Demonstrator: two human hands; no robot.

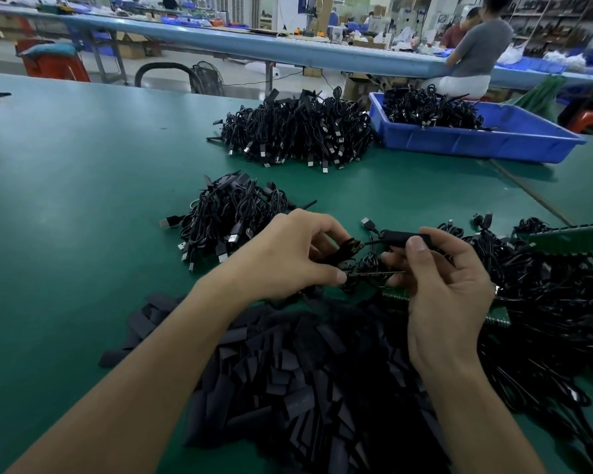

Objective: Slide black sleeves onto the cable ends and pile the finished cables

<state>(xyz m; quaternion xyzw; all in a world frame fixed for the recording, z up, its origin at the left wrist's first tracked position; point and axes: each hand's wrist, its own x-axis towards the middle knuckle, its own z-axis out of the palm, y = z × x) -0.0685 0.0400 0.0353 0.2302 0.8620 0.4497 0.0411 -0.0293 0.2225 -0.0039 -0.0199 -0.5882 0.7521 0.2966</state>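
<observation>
I am stretching both bare forearms forward across the heap of sleeves (305, 371), the left from the lower left, the right from the lower right. Just beyond the heap, my left hand (295, 254) is curling its fingers round a cable (363, 261). Close beside it, my right hand (449, 285), palm toward me, is pinching a black sleeve (399, 236) under its thumb.

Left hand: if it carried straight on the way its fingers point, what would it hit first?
Probably the coiled cable just ahead of it, then the right hand; depth is unclear.
</observation>
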